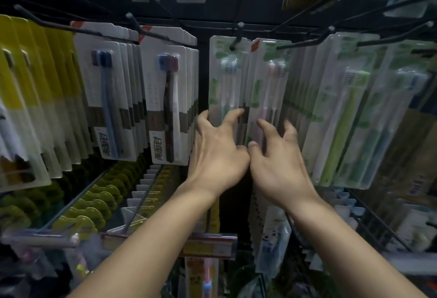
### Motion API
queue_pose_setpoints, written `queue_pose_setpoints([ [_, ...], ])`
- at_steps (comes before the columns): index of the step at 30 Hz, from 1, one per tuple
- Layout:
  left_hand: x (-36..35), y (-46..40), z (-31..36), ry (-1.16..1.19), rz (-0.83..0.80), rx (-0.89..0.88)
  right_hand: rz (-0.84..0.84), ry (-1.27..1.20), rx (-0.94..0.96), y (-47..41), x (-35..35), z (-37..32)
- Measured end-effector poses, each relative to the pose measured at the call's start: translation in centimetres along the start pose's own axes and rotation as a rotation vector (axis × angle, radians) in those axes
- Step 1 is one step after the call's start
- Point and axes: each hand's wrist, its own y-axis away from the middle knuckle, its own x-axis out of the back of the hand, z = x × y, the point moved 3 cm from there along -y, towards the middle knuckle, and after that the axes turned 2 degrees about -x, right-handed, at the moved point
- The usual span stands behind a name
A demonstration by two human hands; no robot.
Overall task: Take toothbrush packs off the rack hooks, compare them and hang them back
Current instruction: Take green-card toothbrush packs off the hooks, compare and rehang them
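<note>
A: Left hand (216, 148)?
B: Fingers spread and curled round the lower part of a green-printed toothbrush pack (225, 80), thumb on its left edge, fingertips on the front. Gripping it. The pack hangs on its rack hook (236, 37) at 12 o'clock from the hand.
A: Right hand (275, 155)?
B: Clawed, fingertips on the lower front of the neighbouring pink-brush pack (269, 84), which also hangs on a hook (305, 42). Touching, but whether it truly grips I cannot tell (the thumbs of both hands meet in the middle).
A: Around them?
B: At 9 o'clock, white packs with a dark brush (169, 94) and a blue brush (107, 94); further out, yellow packs (35, 80). At 3 o'clock, green-brush packs (350, 113). At 6 o'clock, a red-edged price strip (208, 242).
</note>
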Motion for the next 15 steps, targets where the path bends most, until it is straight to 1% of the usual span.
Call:
queue_pose_setpoints([
  [3,-0.3,0.0,-0.3,-0.012,0.000,0.018,-0.018,0.001,-0.009,-0.2,-0.3,0.4],
  [7,-0.3,0.0,-0.4,-0.036,0.032,-0.014,-0.007,-0.005,0.010,0.0,-0.3,0.3],
  [10,0.0,0.3,-0.2,-0.032,0.080,-0.041,0.038,-0.011,0.020,0.2,-0.2,0.1],
  [15,0.5,0.8,0.0,0.053,0.149,-0.090,0.163,-0.075,0.098,0.9,0.1,-0.6],
])
